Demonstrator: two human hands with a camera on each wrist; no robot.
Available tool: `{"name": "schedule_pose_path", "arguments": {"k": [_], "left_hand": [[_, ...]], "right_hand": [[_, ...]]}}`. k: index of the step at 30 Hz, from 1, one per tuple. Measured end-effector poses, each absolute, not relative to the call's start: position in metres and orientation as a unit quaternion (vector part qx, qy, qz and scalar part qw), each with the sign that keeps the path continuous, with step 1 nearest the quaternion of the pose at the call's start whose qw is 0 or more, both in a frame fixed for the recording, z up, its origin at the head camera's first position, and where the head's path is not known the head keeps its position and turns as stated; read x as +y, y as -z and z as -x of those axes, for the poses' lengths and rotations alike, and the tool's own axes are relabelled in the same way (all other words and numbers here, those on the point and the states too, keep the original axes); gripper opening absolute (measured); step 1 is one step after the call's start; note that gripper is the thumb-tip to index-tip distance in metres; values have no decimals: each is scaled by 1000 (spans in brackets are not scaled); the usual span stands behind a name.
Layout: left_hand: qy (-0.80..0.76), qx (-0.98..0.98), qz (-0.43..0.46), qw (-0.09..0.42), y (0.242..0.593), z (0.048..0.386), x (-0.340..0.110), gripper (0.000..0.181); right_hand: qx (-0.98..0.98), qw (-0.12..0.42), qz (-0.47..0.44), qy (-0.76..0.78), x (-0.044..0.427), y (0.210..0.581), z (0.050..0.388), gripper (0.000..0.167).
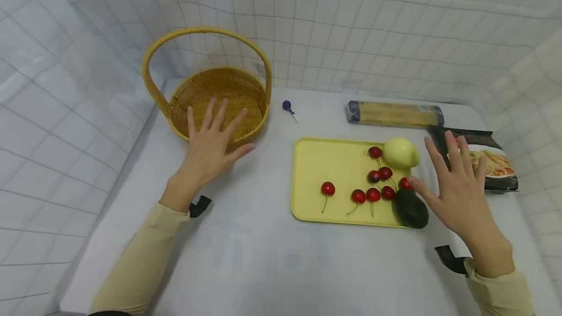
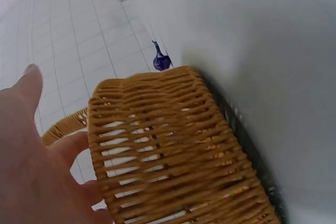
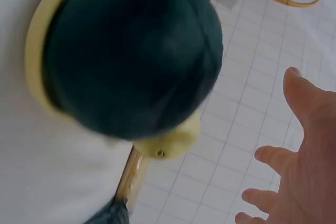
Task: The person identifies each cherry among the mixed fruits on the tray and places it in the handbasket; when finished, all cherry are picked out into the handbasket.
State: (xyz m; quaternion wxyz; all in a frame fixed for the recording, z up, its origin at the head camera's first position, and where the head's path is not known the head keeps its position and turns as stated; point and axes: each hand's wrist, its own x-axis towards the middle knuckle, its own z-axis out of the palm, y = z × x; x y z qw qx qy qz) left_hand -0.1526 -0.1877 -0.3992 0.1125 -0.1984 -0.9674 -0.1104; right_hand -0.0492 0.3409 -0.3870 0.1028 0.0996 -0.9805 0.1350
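My left hand (image 1: pixel 206 152) is spread with straight fingers over the near rim of a yellow wicker basket (image 1: pixel 224 77); the left wrist view shows the basket's woven side (image 2: pixel 168 145) beside the fingers. Spread too, my right hand (image 1: pixel 463 199) holds nothing at the right end of a yellow tray (image 1: pixel 311 165). Nearest to it on the tray are a dark green avocado (image 1: pixel 411 209) and a red cherry (image 1: pixel 406 183). A yellow lemon (image 1: pixel 400 153) lies at the tray's far right corner. Several cherries (image 1: pixel 327 188) with stems are scattered over the tray.
A purple-wrapped lollipop (image 1: pixel 287 106) lies between basket and tray. Behind the tray is a pack of dry spaghetti (image 1: pixel 395 114). A black food packet (image 1: pixel 496 160) with a noodle picture lies at the right, partly behind my right hand. White gridded sheeting (image 1: pixel 351 23) surrounds the white table.
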Motion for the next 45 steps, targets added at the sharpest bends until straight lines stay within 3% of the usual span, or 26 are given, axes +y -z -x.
{"name": "schedule_pose_path", "arguments": {"k": [6,18,23,28,36,45], "left_hand": [[169,-955,176,166,401,156,-200,86],[332,-804,149,471,391,173,-220,75],[372,-757,127,522,382,175,-224,80],[421,-752,87,500,376,170,-225,98],[577,-718,18,388,405,178,-245,75],[665,-702,-32,253,424,183,-261,59]], "right_hand": [[-975,107,-120,-155,319,395,60,86],[-959,114,-169,-197,274,397,76,90],[-957,104,-177,-207,261,397,79,94],[-953,95,-189,-216,248,399,81,93],[-933,81,-209,-281,230,411,77,86],[-912,63,-261,-309,202,433,70,67]]}}
